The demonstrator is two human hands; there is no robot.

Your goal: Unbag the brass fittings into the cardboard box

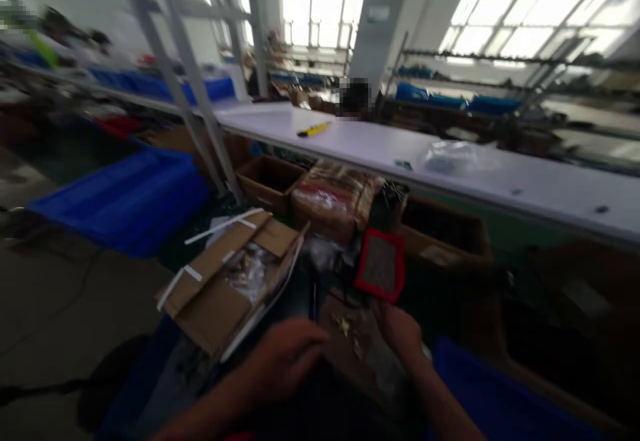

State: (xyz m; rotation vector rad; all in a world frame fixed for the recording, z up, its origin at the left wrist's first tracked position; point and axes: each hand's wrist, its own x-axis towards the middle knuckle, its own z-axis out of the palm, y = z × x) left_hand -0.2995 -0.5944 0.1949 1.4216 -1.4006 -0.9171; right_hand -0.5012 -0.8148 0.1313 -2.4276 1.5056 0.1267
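My left hand (293, 354) is bent inward beside the small brass-coloured parts (347, 331). A gap shows between its thumb and fingers, and nothing is visible in it. Those parts lie on a brown sheet, perhaps cardboard (337, 351), between my two hands. On the right, my right hand (403, 334) has its fingers curled just below a red tray (364, 271) with grey contents. Blur hides what those fingers hold, and whether they touch the tray. Left of my hands sits an open cardboard box (210, 321) holding clear plastic bags (253, 281) with brass-coloured pieces.
A long white table (360, 141) crosses ahead, bearing a yellow cutter (314, 130) and clear plastic bag (453, 157). Beneath it stand cardboard boxes (270, 191) and a wrapped package (325, 207). Blue crates (125, 197) are at left; a blue bin (500, 394) is at right.
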